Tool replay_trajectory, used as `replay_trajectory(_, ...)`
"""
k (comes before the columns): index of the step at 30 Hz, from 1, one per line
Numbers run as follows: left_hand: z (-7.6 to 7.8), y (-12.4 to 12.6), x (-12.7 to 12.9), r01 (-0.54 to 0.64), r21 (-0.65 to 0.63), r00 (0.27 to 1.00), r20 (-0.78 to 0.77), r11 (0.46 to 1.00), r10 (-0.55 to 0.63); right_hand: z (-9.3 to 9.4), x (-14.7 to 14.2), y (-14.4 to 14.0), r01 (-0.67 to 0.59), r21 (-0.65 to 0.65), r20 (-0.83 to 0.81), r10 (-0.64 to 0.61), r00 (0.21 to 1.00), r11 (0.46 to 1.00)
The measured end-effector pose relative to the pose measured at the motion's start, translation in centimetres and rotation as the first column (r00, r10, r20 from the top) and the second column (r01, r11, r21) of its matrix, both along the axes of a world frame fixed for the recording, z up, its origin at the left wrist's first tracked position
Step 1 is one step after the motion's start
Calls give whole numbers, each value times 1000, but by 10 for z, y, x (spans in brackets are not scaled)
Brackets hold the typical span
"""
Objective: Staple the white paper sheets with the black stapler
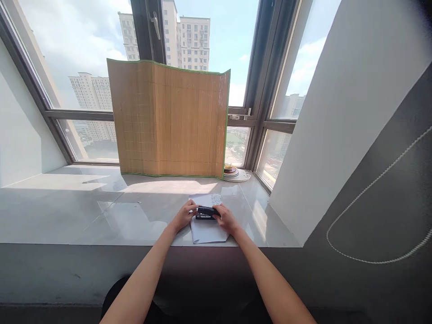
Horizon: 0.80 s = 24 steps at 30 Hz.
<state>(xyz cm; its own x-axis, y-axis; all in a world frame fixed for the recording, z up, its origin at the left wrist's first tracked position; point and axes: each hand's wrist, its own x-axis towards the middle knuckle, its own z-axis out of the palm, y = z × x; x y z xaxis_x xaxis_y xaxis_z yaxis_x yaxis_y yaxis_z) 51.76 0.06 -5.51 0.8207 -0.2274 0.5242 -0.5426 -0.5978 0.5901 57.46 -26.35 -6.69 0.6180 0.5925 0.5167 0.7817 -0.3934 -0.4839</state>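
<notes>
A small black stapler (206,212) is held between both hands just above white sheets of paper (207,230) that lie on the grey window sill (84,211) near its front edge. My left hand (184,216) grips the stapler's left end with its fingertips. My right hand (227,219) wraps over its right end. The far end of the paper (216,199) carries a patch of small print.
A bamboo mat (168,121) with green edging stands upright against the window behind the paper. A stack of small plates (236,173) sits at the mat's right end. A white slanted wall (330,135) closes the right side, with a bead cord (371,184) hanging there.
</notes>
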Motion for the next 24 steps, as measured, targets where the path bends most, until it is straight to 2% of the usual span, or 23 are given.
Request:
replay_trajectory(6, 5, 0, -7, -52, -63, 999, -19, 997, 51, 0, 0, -1, 10, 3, -33, -10, 999, 1000)
replay_trajectory(13, 1, 1, -5, -36, -121, 999, -39, 992, 32, -2, 2, -1, 27, -5, -34, -27, 999, 1000)
replay_trajectory(24, 0, 5, -3, -76, -124, 985, -164, 989, 55, 1, -1, -1, 29, -10, -50, -30, 998, 1000)
